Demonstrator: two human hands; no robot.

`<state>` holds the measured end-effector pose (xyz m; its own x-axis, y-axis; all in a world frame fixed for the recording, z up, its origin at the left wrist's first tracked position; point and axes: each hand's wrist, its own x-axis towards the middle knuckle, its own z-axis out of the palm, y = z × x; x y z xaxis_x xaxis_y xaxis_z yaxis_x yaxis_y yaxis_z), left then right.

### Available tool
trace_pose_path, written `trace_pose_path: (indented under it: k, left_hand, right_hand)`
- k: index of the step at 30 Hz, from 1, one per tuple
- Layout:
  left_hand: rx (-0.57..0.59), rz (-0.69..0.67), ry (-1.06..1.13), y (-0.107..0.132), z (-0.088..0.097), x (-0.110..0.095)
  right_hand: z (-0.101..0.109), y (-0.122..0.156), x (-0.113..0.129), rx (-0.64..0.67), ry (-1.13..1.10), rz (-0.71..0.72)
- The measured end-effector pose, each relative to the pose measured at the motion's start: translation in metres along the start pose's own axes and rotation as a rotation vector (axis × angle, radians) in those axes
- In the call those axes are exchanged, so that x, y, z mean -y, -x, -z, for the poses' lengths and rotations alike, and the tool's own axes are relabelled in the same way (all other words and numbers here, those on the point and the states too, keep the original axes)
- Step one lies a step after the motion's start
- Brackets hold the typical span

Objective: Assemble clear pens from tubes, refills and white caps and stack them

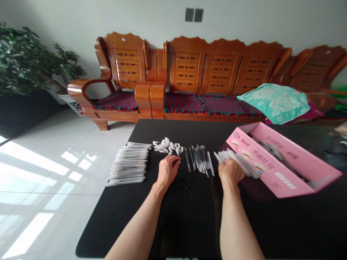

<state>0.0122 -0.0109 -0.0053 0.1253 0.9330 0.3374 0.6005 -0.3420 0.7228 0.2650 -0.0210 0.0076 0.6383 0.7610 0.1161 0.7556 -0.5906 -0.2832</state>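
Observation:
My left hand [168, 169] is over the table's middle with its fingers curled together; whatever they may hold is hidden. It is between white pen caps [167, 145] behind it and a heap of small black pen parts [181, 186] in front. My right hand [230, 171] has its fingers closed at the left part of a pile of white pen barrels [247, 165]; the fingertips are partly hidden. Thin pen refills [200, 159] lie in a loose group between the hands. To the left, a row of pens with white barrels and dark tips [130, 162] is stacked side by side.
A pink open box [271, 164] with things inside stands right of the barrels on the black table [195, 216]. Behind the table is a wooden sofa [187, 65] with a turquoise cloth [276, 103]. Potted plants [24, 61] are at the left.

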Motion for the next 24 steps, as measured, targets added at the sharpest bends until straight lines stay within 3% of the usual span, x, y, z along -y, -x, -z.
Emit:
trace_pose_path:
  k: [4,6,14,21,24]
  left_hand:
    - [0.153,-0.191,-0.084,0.000,-0.009,-0.010]
    - [0.200,-0.220,-0.181,0.000,-0.014,-0.014]
    - [0.238,-0.138,-0.328,-0.001,-0.016,-0.020]
    - [0.244,-0.024,-0.454,0.001,-0.015,-0.027]
    - [0.217,0.028,-0.491,0.001,-0.014,-0.030]
  right_hand:
    - [0.007,0.004,0.008,0.079,0.048,-0.012]
    - [0.009,0.006,0.011,0.111,0.055,-0.004]
    - [-0.001,0.009,0.016,0.092,0.072,0.117]
    - [-0.005,0.010,0.015,-0.012,0.083,0.132]
    - [-0.003,0.009,0.016,-0.107,-0.040,0.103]
